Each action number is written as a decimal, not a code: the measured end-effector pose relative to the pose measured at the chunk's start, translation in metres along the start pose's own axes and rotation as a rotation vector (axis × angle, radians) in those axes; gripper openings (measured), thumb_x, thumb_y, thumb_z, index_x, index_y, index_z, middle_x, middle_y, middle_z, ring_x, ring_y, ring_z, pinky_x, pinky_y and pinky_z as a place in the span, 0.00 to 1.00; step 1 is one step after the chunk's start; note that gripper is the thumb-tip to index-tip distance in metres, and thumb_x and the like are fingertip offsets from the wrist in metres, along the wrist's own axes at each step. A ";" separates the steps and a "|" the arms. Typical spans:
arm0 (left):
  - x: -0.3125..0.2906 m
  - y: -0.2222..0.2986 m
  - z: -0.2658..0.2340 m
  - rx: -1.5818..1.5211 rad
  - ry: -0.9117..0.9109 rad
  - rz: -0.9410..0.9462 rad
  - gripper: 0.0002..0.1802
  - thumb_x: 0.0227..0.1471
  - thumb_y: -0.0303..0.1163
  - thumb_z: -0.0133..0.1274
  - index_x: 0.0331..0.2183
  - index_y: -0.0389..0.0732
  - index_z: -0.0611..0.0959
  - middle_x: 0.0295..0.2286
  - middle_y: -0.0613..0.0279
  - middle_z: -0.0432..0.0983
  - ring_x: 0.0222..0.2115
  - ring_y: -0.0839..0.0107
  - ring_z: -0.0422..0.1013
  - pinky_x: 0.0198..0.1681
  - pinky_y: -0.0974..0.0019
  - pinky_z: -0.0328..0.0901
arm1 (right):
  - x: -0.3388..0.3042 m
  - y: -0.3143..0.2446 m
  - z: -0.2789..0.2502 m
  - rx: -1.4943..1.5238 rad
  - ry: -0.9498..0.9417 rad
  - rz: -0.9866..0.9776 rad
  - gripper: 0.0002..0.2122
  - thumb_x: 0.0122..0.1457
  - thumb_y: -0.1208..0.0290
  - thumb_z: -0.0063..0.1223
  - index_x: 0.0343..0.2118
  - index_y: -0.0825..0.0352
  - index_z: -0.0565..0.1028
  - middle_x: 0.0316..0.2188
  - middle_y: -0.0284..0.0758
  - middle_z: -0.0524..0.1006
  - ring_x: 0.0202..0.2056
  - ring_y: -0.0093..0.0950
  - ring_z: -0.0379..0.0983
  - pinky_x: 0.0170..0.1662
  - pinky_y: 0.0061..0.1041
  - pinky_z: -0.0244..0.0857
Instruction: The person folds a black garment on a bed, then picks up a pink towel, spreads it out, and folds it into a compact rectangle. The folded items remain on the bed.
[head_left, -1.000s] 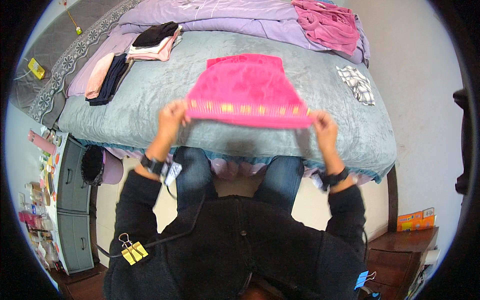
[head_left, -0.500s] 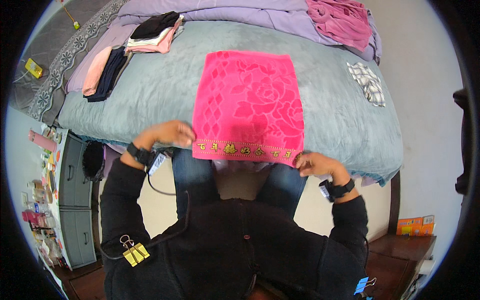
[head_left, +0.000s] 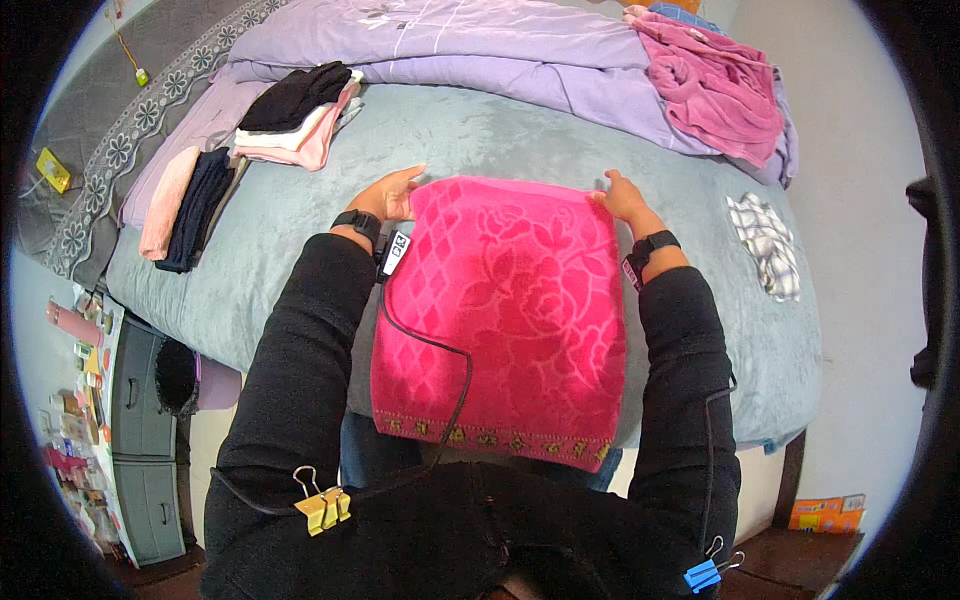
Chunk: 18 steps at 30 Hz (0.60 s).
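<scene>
A bright pink towel [head_left: 510, 310] with a raised flower pattern stretches between my two hands, its near end drooping past the bed edge over my lap. A dark band with gold markings runs along that near end. At the far left corner my left hand [head_left: 392, 194] pinches the towel, index finger pointing along the edge. My right hand [head_left: 625, 198] grips the far right corner, some of its fingers hidden by the cloth. The far edge between the hands looks slightly raised and curved.
Folded clothes [head_left: 295, 115] and a rolled peach and navy pair [head_left: 185, 210] lie left on the grey-blue bed cover [head_left: 480, 135]. A checked cloth [head_left: 765, 245] is at right. Beyond are a purple quilt [head_left: 500, 75] and a pink blanket [head_left: 710, 85]. A bin [head_left: 215, 383] stands left.
Both hands have gone from the towel's near corners to its far corners and now hold them. The towel has come nearer to me, and the view has shifted.
</scene>
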<state>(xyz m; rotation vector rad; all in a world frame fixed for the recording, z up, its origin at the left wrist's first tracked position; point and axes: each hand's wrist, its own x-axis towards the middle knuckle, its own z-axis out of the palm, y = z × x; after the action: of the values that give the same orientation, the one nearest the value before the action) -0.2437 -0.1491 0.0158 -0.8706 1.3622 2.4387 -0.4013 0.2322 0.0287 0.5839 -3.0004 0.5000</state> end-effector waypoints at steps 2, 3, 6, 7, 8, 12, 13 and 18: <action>0.018 0.009 -0.002 -0.002 -0.221 -0.041 0.33 0.53 0.36 0.51 0.53 0.29 0.59 0.43 0.48 0.71 0.40 0.61 0.72 0.46 0.56 0.67 | 0.020 0.008 0.017 0.068 -0.079 -0.050 0.27 0.44 0.56 0.63 0.43 0.69 0.71 0.39 0.47 0.75 0.43 0.43 0.71 0.45 0.35 0.66; 0.025 0.011 -0.002 0.007 -0.266 -0.046 0.30 0.52 0.33 0.52 0.52 0.30 0.62 0.42 0.50 0.72 0.40 0.62 0.72 0.46 0.57 0.67 | 0.027 0.011 0.023 0.077 -0.116 -0.033 0.26 0.43 0.56 0.63 0.41 0.69 0.72 0.38 0.47 0.75 0.42 0.43 0.71 0.44 0.35 0.66; 0.034 0.018 -0.001 0.221 -0.181 0.176 0.23 0.47 0.24 0.56 0.47 0.33 0.71 0.39 0.54 0.74 0.39 0.64 0.73 0.46 0.61 0.67 | 0.039 0.019 0.023 0.027 -0.294 -0.134 0.19 0.42 0.58 0.65 0.32 0.68 0.76 0.31 0.45 0.77 0.36 0.41 0.74 0.40 0.33 0.67; 0.034 0.023 0.000 0.279 -0.203 0.222 0.22 0.46 0.23 0.57 0.46 0.35 0.72 0.39 0.56 0.75 0.39 0.64 0.72 0.47 0.61 0.67 | 0.040 0.021 0.018 0.063 -0.266 -0.153 0.16 0.43 0.61 0.64 0.30 0.67 0.77 0.28 0.43 0.77 0.33 0.38 0.74 0.38 0.31 0.66; 0.033 0.028 0.001 0.335 -0.237 0.260 0.22 0.45 0.23 0.57 0.45 0.36 0.74 0.39 0.57 0.75 0.40 0.65 0.72 0.47 0.62 0.67 | 0.040 0.024 0.012 0.094 -0.220 -0.175 0.13 0.43 0.63 0.64 0.28 0.67 0.77 0.25 0.42 0.77 0.31 0.35 0.74 0.35 0.30 0.66; 0.028 0.048 0.002 0.508 -0.295 0.375 0.20 0.43 0.24 0.59 0.42 0.38 0.76 0.37 0.61 0.76 0.37 0.69 0.72 0.45 0.65 0.67 | 0.042 0.035 -0.010 0.398 -0.208 -0.064 0.04 0.46 0.73 0.60 0.25 0.65 0.77 0.18 0.34 0.74 0.24 0.24 0.70 0.29 0.24 0.63; 0.028 0.050 0.001 0.546 -0.319 0.408 0.19 0.43 0.25 0.60 0.41 0.38 0.77 0.36 0.62 0.76 0.36 0.70 0.72 0.44 0.66 0.67 | 0.041 0.037 -0.010 0.427 -0.200 -0.127 0.03 0.46 0.75 0.60 0.24 0.65 0.76 0.17 0.33 0.73 0.23 0.23 0.69 0.29 0.23 0.63; 0.042 0.048 -0.011 1.011 -0.161 0.462 0.11 0.42 0.29 0.63 0.31 0.38 0.81 0.27 0.66 0.77 0.27 0.77 0.70 0.35 0.72 0.65 | 0.037 0.042 0.011 0.707 -0.333 -0.329 0.09 0.45 0.72 0.62 0.18 0.66 0.71 0.14 0.32 0.69 0.21 0.22 0.66 0.27 0.23 0.61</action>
<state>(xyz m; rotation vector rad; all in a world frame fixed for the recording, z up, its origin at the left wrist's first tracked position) -0.2950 -0.1886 0.0200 -0.1010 2.5190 1.5660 -0.4511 0.2527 0.0090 1.2782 -2.8415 1.5810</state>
